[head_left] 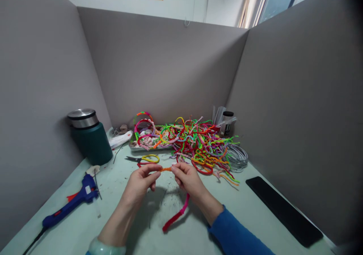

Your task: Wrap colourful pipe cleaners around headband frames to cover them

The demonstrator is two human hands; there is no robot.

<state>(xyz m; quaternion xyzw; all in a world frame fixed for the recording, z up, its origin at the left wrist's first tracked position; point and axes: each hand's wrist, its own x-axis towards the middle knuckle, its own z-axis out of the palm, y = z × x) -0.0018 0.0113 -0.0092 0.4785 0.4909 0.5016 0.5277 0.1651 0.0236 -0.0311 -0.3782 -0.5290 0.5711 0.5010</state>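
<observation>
Between my two hands a short orange stretch of pipe cleaner [166, 169] is held level above the table. My left hand [144, 179] pinches its left end between thumb and fingers. At the other end, my right hand [187, 177] grips it with thumb and forefinger. A pink and red fuzzy length [177, 218] hangs down below my right hand; whether it joins the orange part is hidden by the fingers. Just beyond my left hand lie yellow-and-red-handled scissors [144, 159], their blades pointing left.
A large heap of coloured pipe cleaners [198, 138] spreads beside a metal tray [133, 147] at the back. A wire coil [237, 158] and black slab [283, 211] lie right. Left stand a green flask [92, 141] and blue glue gun [72, 206]. Grey partitions [164, 66] enclose the table.
</observation>
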